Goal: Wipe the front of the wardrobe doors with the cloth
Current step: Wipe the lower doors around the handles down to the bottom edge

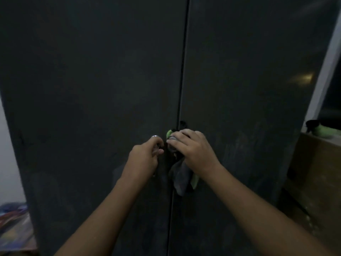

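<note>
Fingers [180, 143] of right hand [193, 152] curled shut over cloth [180, 179], bunched against seam [178, 108] at mid-height of wardrobe; grey-and-green tail hung loose below the wrist. Left hand [145, 156] just beside, closed round metal handle [155, 136] on left door [88, 89], near that door's inner edge, thumb and forefinger wrapped on it. Both forearms reached in from the lower edge of view.

Beyond the hands: right door [245, 89] dark, with faint pale streaks near its mid-right area and a small glare spot toward its upper right edge. Both doors appeared shut, seam straight from top to bottom. Off the wardrobe's right side, a brown box [313, 182] with a green item [326, 131] on top; off the lower left corner, patterned fabric [13, 228].

Judged mid-wipe, around the handle area, with much of both panels likely left to do. Best done by spreading cloth flat under the palm rather than balled, pressing evenly, working in overlapping vertical passes from top edge down. Left grip on handle useful to keep door from rattling or swinging. Loose tail worth gathering in, lest caught on handle.
</note>
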Motion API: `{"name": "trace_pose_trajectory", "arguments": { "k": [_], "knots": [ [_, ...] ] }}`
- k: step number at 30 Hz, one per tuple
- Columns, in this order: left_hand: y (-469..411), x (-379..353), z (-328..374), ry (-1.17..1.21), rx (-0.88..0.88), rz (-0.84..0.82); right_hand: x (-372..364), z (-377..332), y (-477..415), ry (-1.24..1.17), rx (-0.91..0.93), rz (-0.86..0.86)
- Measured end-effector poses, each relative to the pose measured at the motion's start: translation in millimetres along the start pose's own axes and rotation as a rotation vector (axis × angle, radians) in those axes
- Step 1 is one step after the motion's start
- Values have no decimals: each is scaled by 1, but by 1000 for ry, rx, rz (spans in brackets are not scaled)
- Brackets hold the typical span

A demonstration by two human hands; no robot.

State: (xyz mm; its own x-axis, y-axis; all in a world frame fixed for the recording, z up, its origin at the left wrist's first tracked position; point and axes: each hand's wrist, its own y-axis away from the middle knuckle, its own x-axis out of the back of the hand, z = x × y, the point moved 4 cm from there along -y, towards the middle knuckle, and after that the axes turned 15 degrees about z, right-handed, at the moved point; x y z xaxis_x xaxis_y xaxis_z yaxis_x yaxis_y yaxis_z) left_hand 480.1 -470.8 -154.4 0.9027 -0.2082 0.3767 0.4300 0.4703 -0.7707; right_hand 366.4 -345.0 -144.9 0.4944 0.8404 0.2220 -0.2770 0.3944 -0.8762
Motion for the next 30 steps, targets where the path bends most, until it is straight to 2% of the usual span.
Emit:
{"name": "trace_pose_trajectory", "arguments": {
  "k": [4, 7, 10, 12, 17, 19, 21, 24, 25, 27, 30],
  "knots": [
    [-5, -2, 8, -204, -100, -36, 23, 69, -13, 47, -153, 73],
    [-17, 4, 26, -217, -229, 120, 34, 99, 1, 44, -210, 66],
    [-30, 3, 57, -447, -420, 250, 37, 107, 30, 33, -266, 60],
    [-42, -8, 74, -532, -492, 208, 36, 105, 56, 20, -275, 52],
    [-75, -57, 101, -536, -716, -40, 38, 112, 111, 12, -175, -50],
    [-86, -70, 110, -567, -780, -50, 44, 123, 115, 23, -187, -42],
    [-98, -78, 118, -582, -829, -4, 50, 140, 108, 71, -341, 51],
    [-113, -87, 123, -589, -870, 19, 50, 161, 88, 109, -697, 242],
    [-117, -89, 123, -581, -880, 17, 47, 160, 79, 109, -729, 289],
    [-124, -91, 122, -568, -898, 20, 37, 149, 59, 89, -658, 326],
    [-126, -93, 124, -539, -891, 25, 20, 124, 43, 29, -430, 268]
  ]
}}
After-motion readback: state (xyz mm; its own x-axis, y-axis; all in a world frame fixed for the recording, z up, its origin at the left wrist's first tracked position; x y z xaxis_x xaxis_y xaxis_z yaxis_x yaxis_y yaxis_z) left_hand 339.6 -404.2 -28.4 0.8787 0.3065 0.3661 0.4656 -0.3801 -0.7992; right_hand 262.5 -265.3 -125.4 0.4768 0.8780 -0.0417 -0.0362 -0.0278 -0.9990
